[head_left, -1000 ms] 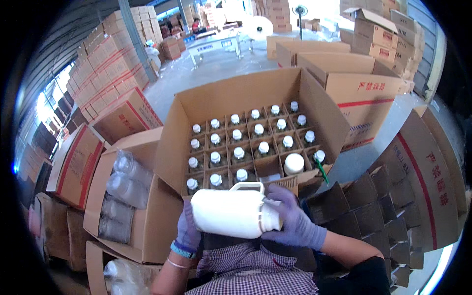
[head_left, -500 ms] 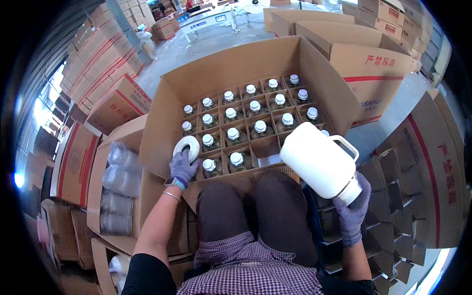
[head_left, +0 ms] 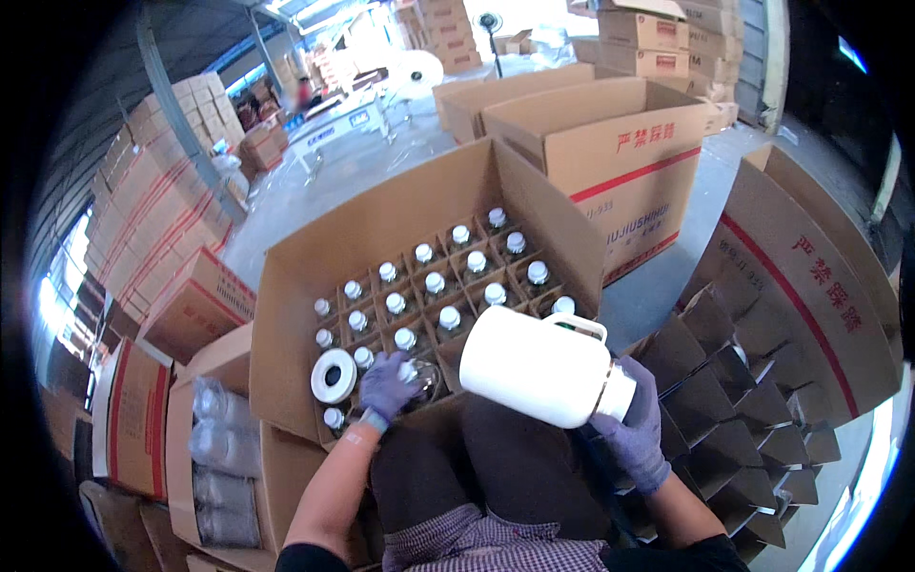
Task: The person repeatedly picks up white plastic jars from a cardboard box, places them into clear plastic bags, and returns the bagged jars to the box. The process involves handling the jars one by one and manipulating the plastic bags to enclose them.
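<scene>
The right hand [head_left: 637, 424] held the white jug [head_left: 534, 367] by its neck end, fingers bent round the narrow end, the thumb on its lower side and the others on the far side. The jug lay tipped on its side in the air, up and to the left of those fingers, its base toward the upper left and its handle [head_left: 579, 326] along the upper side. It hung over the near right part of the open carton [head_left: 286, 296] and the person's legs. The left hand [head_left: 384, 389] was inside the carton's near edge, its fingers bent in around the top of a bottle [head_left: 428, 384], whose body showed just to their right; whether that bottle had left its cell, I cannot tell. A white ring [head_left: 321, 378] lay on the bottle tops just left of the left hand. Other white-capped bottles [head_left: 395, 303] stood in rows between cardboard dividers [head_left: 374, 278]. To the left, a second box [head_left: 286, 467] held plastic-wrapped pieces [head_left: 226, 445].
</scene>
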Tool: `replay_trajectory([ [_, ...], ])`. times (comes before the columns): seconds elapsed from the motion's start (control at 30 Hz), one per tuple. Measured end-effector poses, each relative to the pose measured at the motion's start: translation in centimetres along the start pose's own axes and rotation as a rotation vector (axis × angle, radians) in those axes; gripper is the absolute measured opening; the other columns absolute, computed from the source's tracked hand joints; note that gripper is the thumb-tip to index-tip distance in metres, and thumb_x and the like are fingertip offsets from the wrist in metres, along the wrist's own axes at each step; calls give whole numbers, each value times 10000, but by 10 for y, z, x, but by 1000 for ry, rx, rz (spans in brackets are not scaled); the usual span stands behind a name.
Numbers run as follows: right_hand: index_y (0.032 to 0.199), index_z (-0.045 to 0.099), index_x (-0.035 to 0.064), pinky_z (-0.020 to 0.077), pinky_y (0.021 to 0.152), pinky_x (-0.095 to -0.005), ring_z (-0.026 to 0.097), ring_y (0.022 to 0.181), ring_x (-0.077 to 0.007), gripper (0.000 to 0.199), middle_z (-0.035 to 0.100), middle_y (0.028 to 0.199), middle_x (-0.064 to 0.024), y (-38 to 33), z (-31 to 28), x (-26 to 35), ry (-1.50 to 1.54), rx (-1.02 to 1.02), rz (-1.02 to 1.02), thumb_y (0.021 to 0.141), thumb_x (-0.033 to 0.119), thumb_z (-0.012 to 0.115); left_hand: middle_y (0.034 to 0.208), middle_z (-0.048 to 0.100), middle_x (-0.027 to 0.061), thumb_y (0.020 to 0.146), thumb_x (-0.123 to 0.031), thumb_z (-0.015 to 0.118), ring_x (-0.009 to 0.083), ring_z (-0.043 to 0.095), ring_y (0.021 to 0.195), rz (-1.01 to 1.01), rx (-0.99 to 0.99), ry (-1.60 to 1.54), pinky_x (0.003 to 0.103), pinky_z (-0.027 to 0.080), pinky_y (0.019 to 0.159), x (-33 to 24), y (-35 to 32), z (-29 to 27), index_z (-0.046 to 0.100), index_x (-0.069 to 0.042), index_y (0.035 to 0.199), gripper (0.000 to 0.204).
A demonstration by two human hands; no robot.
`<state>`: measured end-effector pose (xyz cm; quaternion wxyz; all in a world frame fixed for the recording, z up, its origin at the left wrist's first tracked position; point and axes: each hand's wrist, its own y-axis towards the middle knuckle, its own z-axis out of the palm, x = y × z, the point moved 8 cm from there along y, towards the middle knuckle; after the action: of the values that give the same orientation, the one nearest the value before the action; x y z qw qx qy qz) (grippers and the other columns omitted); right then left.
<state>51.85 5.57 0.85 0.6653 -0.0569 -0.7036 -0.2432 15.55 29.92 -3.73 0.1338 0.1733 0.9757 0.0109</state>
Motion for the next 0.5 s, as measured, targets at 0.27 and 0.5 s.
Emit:
replay_trajectory([
  [0.27,1432,398,7,457,1020,-378,557,1157,-226,655,551,1252,-123,5,5,51,106,-17,-56,901,335,594,1077,661,194,612,-322,943,330,680,970,236,-334,-271,422,553,846,-68,-160,-214,450,4,1445,1022],
  [0.5,1332,566,10,463,1025,-365,599,1147,-219,485,630,1239,-132,1,118,73,86,452,-32,887,202,576,1197,619,287,624,-366,937,372,662,1094,95,16,-466,427,513,970,-79,-237,-137,146,30,1583,1305],
])
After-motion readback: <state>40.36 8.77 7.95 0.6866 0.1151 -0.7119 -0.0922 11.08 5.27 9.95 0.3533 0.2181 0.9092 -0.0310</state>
